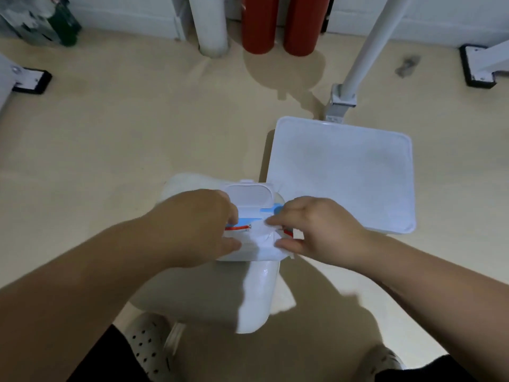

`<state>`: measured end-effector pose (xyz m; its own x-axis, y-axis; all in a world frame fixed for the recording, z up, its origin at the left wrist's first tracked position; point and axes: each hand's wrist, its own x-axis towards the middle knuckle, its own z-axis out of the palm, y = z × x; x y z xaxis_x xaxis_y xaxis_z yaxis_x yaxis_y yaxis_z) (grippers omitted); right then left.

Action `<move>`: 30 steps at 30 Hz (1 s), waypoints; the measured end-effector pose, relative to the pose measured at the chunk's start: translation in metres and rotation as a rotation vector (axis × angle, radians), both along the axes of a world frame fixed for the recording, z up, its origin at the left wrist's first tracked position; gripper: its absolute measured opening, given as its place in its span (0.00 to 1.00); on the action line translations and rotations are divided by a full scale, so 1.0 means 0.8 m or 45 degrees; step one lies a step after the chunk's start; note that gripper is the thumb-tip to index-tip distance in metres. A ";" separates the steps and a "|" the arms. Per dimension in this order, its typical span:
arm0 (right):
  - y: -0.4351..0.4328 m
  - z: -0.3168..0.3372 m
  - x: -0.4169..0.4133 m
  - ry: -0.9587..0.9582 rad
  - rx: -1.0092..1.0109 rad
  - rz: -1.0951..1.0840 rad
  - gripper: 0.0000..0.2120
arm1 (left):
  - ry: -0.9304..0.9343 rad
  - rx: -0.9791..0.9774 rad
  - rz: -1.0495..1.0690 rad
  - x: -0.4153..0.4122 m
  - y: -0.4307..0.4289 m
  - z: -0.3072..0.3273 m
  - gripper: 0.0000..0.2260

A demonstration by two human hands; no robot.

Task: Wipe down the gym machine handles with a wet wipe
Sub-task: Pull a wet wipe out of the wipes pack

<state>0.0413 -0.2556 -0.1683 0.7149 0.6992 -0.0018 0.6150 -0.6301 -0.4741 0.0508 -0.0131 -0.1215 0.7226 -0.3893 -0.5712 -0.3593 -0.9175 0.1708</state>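
A white pack of wet wipes (249, 248) with blue and red print lies on a white padded part of the gym machine (257, 296), its flip lid (252, 194) standing open. My left hand (198, 224) grips the pack's left side. My right hand (316, 230) pinches a white wet wipe (265, 230) at the pack's opening, between thumb and fingers. No machine handle shows in this view.
A white square seat pad (344, 175) lies to the right on a white post (366, 51). Two red cylinders (281, 23) and a white pipe (209, 23) stand by the far wall. Black-footed frame legs (30, 79) (479, 67) sit left and right. Beige floor (137, 139) surrounds everything.
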 end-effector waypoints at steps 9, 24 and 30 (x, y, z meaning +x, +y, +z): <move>0.016 0.003 0.000 -0.057 0.128 -0.046 0.04 | 0.176 -0.003 -0.140 -0.007 0.010 -0.014 0.27; 0.010 0.075 0.022 0.288 0.369 -0.236 0.04 | 0.109 -0.016 -0.255 -0.017 0.009 -0.011 0.27; -0.025 0.097 0.040 0.203 0.656 -0.491 0.06 | 0.125 0.098 -0.296 -0.019 0.008 -0.005 0.25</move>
